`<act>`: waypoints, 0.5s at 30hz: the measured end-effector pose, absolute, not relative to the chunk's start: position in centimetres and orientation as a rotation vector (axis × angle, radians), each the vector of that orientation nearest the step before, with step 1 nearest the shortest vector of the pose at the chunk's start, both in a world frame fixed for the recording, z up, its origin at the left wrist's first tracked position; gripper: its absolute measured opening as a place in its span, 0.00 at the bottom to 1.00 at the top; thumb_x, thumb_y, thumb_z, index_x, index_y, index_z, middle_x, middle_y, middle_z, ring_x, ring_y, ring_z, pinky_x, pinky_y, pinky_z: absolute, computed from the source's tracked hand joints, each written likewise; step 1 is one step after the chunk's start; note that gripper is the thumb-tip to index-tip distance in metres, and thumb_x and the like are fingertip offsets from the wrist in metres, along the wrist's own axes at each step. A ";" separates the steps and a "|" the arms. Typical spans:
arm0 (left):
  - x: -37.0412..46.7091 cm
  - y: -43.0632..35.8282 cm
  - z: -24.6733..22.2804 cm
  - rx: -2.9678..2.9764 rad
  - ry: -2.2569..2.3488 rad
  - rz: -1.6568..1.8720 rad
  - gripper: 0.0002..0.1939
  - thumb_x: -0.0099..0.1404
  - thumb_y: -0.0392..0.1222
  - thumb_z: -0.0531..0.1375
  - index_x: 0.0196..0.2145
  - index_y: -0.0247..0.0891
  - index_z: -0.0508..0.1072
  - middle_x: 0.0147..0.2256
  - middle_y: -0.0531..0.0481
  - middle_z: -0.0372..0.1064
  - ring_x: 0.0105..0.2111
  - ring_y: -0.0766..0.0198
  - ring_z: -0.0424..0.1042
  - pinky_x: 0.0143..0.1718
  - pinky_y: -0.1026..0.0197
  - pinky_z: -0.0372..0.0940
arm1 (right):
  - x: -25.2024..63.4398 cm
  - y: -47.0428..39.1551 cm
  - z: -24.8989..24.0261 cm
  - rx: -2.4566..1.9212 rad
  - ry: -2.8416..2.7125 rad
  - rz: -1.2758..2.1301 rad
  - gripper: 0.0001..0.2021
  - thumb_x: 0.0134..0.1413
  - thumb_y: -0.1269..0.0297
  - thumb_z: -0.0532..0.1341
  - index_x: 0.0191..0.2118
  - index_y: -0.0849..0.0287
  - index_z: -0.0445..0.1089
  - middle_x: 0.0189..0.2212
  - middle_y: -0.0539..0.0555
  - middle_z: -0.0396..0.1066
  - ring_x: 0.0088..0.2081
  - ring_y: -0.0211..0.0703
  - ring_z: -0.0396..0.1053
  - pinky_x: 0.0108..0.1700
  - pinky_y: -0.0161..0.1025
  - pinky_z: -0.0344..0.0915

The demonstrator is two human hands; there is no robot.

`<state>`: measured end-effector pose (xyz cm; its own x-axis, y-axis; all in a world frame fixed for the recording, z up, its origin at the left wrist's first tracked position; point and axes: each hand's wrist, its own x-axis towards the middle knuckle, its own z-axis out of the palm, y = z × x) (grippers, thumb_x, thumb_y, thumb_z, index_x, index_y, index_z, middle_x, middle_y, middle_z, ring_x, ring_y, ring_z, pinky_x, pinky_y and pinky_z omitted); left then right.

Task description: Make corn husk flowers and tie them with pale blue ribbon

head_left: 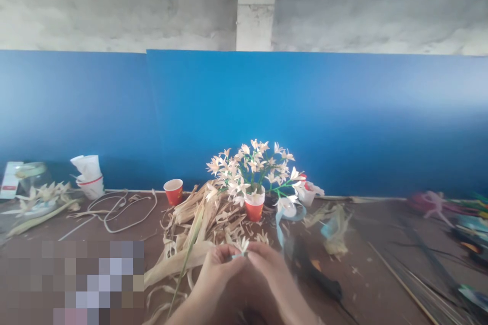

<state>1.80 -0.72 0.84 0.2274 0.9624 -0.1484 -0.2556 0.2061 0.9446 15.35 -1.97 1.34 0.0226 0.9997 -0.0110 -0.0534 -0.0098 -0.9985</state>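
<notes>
Low in the centre, my left hand (221, 266) and my right hand (265, 261) meet at a small cream flower (242, 245). The fingertips of both hands pinch its base, where a bit of light blue shows. Just beyond them, a red paper cup (253, 210) holds a bunch of cream flowers (253, 165) on green stems. Dry husk strips (206, 208) are heaped to the left of that cup, and another small flower (262, 237) lies behind my right fingers.
A red cup (174, 194), a coiled white cord (110, 213) and a tissue-filled cup (90, 186) stand or lie left. A black tool (312, 269) with a cord lies right of my right hand. Thin sticks (407, 284) lie farther right. A blue panel (267, 96) rises behind.
</notes>
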 end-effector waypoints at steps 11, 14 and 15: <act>1.5 -0.2 0.1 1.022 0.849 0.882 0.16 0.41 0.48 0.69 0.18 0.32 0.71 0.14 0.52 0.68 0.10 0.72 0.60 0.12 0.69 0.49 | 16.1 -1.0 -0.9 -0.974 -1.017 1.595 0.12 0.38 0.58 0.65 0.24 0.60 0.66 0.17 0.48 0.66 0.21 0.36 0.65 0.24 0.32 0.59; 1.6 -0.5 0.6 0.969 0.824 0.919 0.16 0.43 0.48 0.68 0.20 0.32 0.71 0.15 0.51 0.69 0.10 0.74 0.59 0.12 0.70 0.45 | 16.4 -0.6 -1.4 -1.021 -1.130 1.457 0.10 0.41 0.59 0.62 0.29 0.60 0.67 0.22 0.50 0.68 0.24 0.38 0.66 0.26 0.34 0.62; 1.6 -0.6 0.7 0.948 0.819 0.925 0.15 0.43 0.47 0.68 0.20 0.32 0.71 0.16 0.51 0.69 0.10 0.75 0.59 0.11 0.71 0.43 | 16.5 -0.6 -1.3 -1.041 -1.158 1.385 0.10 0.41 0.61 0.62 0.32 0.60 0.67 0.25 0.51 0.68 0.25 0.39 0.67 0.27 0.35 0.63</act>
